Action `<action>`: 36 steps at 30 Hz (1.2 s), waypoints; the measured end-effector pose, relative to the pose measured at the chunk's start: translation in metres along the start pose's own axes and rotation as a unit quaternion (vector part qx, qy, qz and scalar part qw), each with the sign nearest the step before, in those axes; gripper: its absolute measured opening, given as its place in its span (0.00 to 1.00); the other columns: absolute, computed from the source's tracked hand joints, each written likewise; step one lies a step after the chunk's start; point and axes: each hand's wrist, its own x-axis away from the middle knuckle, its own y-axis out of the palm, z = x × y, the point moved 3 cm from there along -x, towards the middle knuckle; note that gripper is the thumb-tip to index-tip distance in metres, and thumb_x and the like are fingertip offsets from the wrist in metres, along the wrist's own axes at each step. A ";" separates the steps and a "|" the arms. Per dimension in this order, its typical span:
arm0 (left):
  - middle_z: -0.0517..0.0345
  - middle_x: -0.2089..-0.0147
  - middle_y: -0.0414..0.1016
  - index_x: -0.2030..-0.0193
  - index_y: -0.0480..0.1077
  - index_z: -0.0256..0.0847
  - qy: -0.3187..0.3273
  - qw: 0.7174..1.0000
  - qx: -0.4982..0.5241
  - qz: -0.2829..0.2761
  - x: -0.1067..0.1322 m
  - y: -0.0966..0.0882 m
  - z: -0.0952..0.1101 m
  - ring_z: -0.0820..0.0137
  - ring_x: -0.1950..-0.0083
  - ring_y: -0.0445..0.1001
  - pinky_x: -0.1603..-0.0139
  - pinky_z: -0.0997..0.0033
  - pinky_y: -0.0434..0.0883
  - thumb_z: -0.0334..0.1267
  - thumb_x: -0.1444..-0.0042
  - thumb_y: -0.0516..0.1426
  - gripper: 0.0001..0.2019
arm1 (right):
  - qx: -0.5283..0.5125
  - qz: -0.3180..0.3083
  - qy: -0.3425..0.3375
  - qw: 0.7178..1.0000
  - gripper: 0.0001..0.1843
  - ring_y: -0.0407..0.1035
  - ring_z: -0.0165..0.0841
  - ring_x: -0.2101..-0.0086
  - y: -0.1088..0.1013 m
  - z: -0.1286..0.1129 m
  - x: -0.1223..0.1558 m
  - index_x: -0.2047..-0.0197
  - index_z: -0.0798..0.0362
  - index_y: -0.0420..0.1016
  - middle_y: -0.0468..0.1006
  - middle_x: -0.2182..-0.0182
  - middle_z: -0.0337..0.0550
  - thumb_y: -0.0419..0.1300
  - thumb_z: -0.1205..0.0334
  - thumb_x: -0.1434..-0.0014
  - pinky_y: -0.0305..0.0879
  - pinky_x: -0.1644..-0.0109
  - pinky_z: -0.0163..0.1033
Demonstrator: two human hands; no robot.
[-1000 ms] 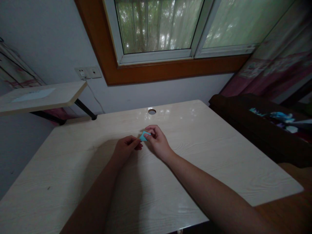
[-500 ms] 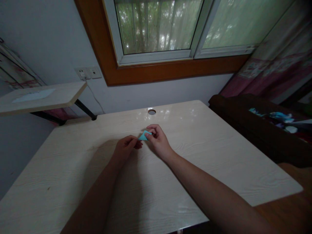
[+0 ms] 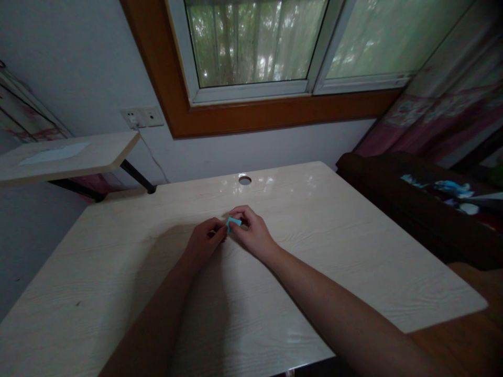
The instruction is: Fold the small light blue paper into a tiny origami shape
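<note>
A small piece of folded turquoise paper (image 3: 234,221) is held between my two hands, over the far middle part of the pale wood-grain table (image 3: 306,235). My left hand (image 3: 205,238) is closed, with thumb and fingertips pinching the paper's left end. From the other side my right hand (image 3: 252,229) grips it, the thumb pressed on its face and the fingers curled behind. The fingertips of both hands almost meet, and they cover part of the paper.
Near the table's back edge is a round cable hole (image 3: 244,180). A raised shelf (image 3: 78,157) on black legs stands at the back left, below a wall socket (image 3: 142,118) with a cord. Beyond the right edge is dark brown furniture (image 3: 393,209) with cloth items on it.
My right hand has moved left and slightly nearer to me, closing the gap to my left hand. The paper has turned, and less of it shows between the fingers.
</note>
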 end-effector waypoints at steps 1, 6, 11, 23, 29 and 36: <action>0.60 0.73 0.73 0.71 0.71 0.39 0.002 1.000 -0.001 0.001 0.000 0.000 0.001 0.72 0.70 0.71 0.67 0.74 0.69 0.41 0.41 0.57 0.10 | -0.004 0.001 0.002 1.000 0.11 0.72 0.33 0.65 0.000 0.000 0.000 0.54 0.49 0.70 0.76 0.68 0.38 0.60 0.63 0.41 0.65 0.58 0.39; 0.60 0.73 0.73 0.71 0.72 0.38 -0.011 0.999 0.030 0.013 -0.001 -0.002 -0.002 0.72 0.70 0.71 0.67 0.75 0.68 0.40 0.42 0.57 0.10 | -0.059 0.035 0.021 0.997 0.13 0.70 0.31 0.68 -0.001 0.005 -0.002 0.54 0.50 0.68 0.75 0.69 0.36 0.61 0.65 0.44 0.65 0.61 0.37; 0.60 0.74 0.73 0.70 0.72 0.38 -0.016 0.997 0.070 0.027 -0.003 -0.004 -0.009 0.72 0.71 0.71 0.67 0.74 0.69 0.42 0.42 0.58 0.10 | -0.139 0.049 0.036 0.988 0.16 0.70 0.30 0.71 0.000 0.012 -0.006 0.54 0.49 0.66 0.76 0.70 0.35 0.63 0.64 0.46 0.65 0.65 0.36; 0.62 0.74 0.72 0.69 0.69 0.39 -0.025 0.990 0.115 0.077 -0.003 -0.009 -0.013 0.72 0.71 0.71 0.66 0.73 0.69 0.42 0.41 0.57 0.10 | -0.210 0.093 0.072 0.971 0.15 0.72 0.31 0.67 -0.008 0.014 -0.013 0.56 0.50 0.68 0.77 0.70 0.36 0.65 0.58 0.45 0.66 0.59 0.39; 0.61 0.75 0.72 0.70 0.70 0.39 -0.016 0.997 0.062 0.031 -0.004 -0.005 -0.011 0.73 0.72 0.70 0.67 0.74 0.67 0.43 0.42 0.57 0.11 | -0.157 -0.008 0.075 0.985 0.15 0.68 0.29 0.70 0.001 0.013 -0.007 0.53 0.49 0.73 0.74 0.71 0.35 0.65 0.58 0.45 0.63 0.65 0.36; 0.61 0.73 0.72 0.69 0.71 0.39 -0.006 0.999 0.038 0.028 -0.005 -0.005 -0.010 0.72 0.70 0.72 0.67 0.75 0.68 0.43 0.40 0.56 0.11 | -0.084 -0.045 0.061 0.994 0.11 0.67 0.29 0.70 0.002 0.005 -0.003 0.56 0.51 0.75 0.74 0.70 0.37 0.63 0.57 0.42 0.62 0.65 0.36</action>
